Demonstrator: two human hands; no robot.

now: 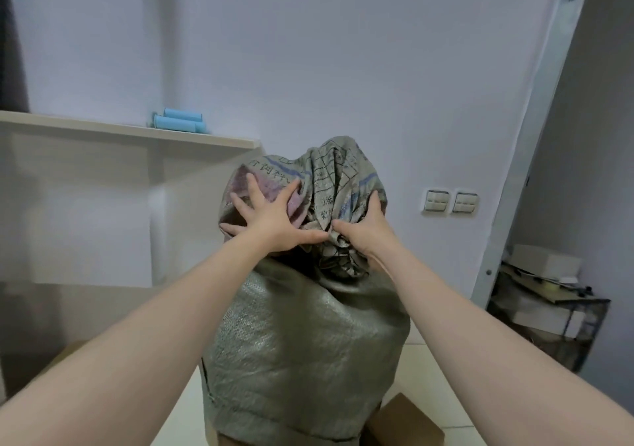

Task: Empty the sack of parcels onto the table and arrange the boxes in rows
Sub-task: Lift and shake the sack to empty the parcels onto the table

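Bare forearms reach forward to a woven grey-green plastic sack (308, 342), which stands tall and bulging on the pale counter (429, 370). Its crumpled top bears printed characters. Of the hands, the left hand (271, 219) lies splayed flat against the top's left side. The right hand (363, 236) grips a gathered fold just beside it. A brown cardboard box (401, 421) shows at the sack's lower right edge. Behind are a shelf (103, 126) carrying blue cylinders (178, 121) and two wall switches (449, 202).
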